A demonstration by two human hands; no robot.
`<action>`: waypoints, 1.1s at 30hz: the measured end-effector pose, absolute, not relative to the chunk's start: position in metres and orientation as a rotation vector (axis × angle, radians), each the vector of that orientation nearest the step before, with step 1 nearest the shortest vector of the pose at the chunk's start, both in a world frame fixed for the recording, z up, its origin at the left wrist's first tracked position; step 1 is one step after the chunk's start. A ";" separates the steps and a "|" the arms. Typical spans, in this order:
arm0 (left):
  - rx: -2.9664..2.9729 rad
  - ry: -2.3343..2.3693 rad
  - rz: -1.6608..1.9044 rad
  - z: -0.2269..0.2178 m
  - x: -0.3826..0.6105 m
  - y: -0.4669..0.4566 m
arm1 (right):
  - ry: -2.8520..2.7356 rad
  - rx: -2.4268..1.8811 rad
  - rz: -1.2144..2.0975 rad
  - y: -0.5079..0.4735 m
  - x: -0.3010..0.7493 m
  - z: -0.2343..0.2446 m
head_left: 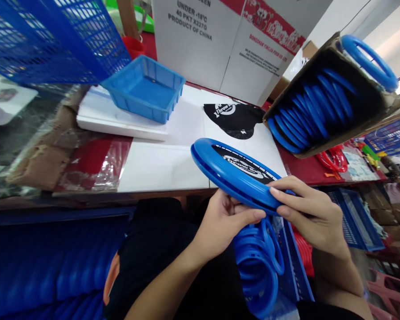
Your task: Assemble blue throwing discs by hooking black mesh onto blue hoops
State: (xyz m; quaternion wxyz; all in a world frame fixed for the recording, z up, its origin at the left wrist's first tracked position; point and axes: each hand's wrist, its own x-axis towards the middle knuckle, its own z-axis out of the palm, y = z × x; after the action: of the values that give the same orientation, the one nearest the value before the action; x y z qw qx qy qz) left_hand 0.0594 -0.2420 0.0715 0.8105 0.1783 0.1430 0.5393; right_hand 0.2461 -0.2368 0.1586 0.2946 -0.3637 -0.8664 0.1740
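Observation:
Both hands hold a blue flying disc (230, 171) with a black printed fabric centre, tilted above the table's front edge. My left hand (223, 220) grips its near rim from below, thumb on the edge. My right hand (310, 211) presses the rim from the right with fingers on top. Below the hands, a stack of blue plastic rings (258, 262) rests in my lap. Black printed fabric circles (235, 120) lie on the white table sheet (163, 166).
A cardboard box (333, 98) packed with several blue rings lies tipped at the right. A small blue basket (145, 86) sits on white foam at the back. A large white carton (226, 40) stands behind. Blue crates are at left and lower right.

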 end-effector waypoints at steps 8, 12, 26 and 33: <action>0.375 0.264 1.169 0.070 0.061 -0.242 | -2.307 -0.988 0.489 -0.236 0.243 0.160; 0.401 0.261 1.198 0.067 0.063 -0.242 | -2.308 -0.973 0.477 -0.236 0.244 0.159; 0.535 0.298 1.194 0.056 0.056 -0.240 | -2.369 -1.020 0.464 -0.238 0.240 0.159; 0.570 0.330 1.190 0.053 0.055 -0.240 | -2.338 -1.073 0.485 -0.241 0.235 0.161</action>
State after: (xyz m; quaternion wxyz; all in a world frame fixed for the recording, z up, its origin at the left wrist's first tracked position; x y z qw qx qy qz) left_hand 0.0549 -0.2398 0.0535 0.7775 0.2637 0.1525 0.5501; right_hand 0.2354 -0.2414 0.1610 0.2591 -0.3959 -0.8626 0.1789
